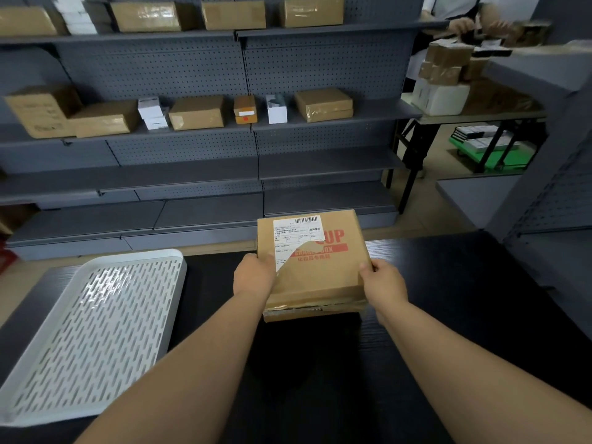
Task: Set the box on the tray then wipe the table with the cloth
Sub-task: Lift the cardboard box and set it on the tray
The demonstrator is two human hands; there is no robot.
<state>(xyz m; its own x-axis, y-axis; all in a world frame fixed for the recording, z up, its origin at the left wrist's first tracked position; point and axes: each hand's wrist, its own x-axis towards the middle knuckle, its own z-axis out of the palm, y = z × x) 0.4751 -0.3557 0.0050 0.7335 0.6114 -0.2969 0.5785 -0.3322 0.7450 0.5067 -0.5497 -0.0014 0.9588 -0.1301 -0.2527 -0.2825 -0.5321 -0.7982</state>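
Observation:
A flat brown cardboard box [317,261] with a torn white shipping label and red print is held over the dark table [448,315], tilted up toward me. My left hand [254,275] grips its left edge and my right hand [382,282] grips its right edge. A white perforated tray [93,334] lies on the table to the left of the box, with nothing in it. No cloth is in view.
Grey pegboard shelving [198,145] with several cardboard and white boxes stands behind the table. At the back right another person [461,24] handles parcels at a side table [480,115]. A grey shelf unit [551,174] stands on the right.

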